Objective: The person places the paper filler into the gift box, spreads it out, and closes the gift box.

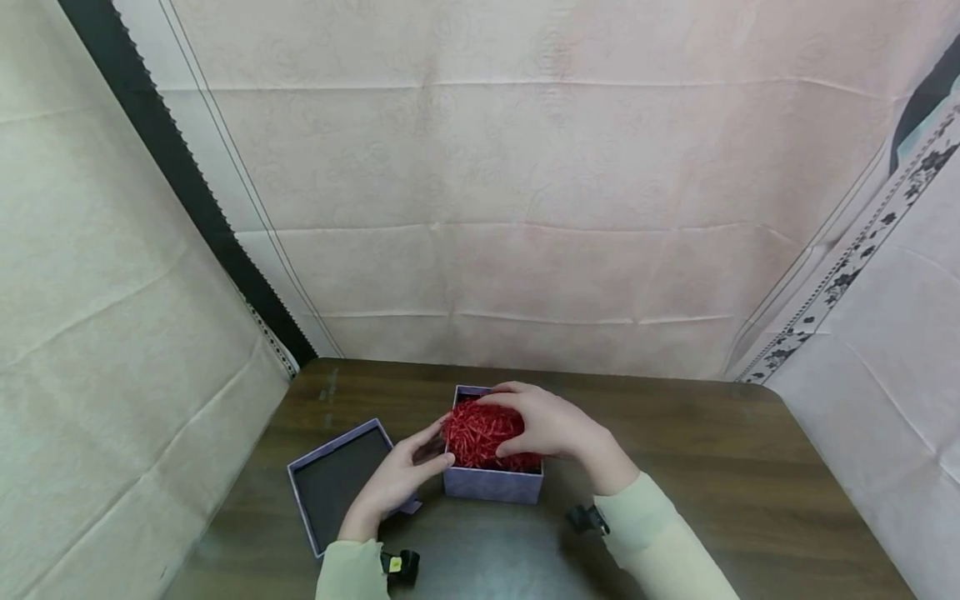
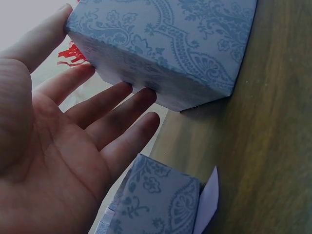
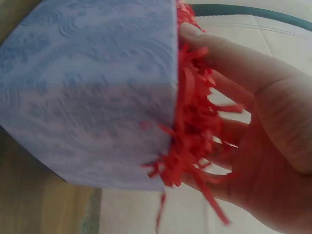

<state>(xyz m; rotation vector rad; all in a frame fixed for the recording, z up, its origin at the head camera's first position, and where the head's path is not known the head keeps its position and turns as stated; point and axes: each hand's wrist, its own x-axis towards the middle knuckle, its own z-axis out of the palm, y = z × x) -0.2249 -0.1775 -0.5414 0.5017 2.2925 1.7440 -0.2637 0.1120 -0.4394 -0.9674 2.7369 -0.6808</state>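
Observation:
A lavender-blue patterned box stands on the table, filled with red shredded paper that heaps above its rim. My right hand reaches over the top of the box and holds the heap between thumb and fingers. In the right wrist view, loose red strips poke out past the box edge, between the curled fingers. My left hand is at the left side of the box, its fingers spread and fairly straight. The left wrist view shows its fingertips right at the box wall.
Left of the box lies its lid, dark inside up, partly behind the left hand and forearm. A pale purple tab sticks out by the lid's corner. The brown wooden table is bordered by hanging pale cloth behind and at both sides.

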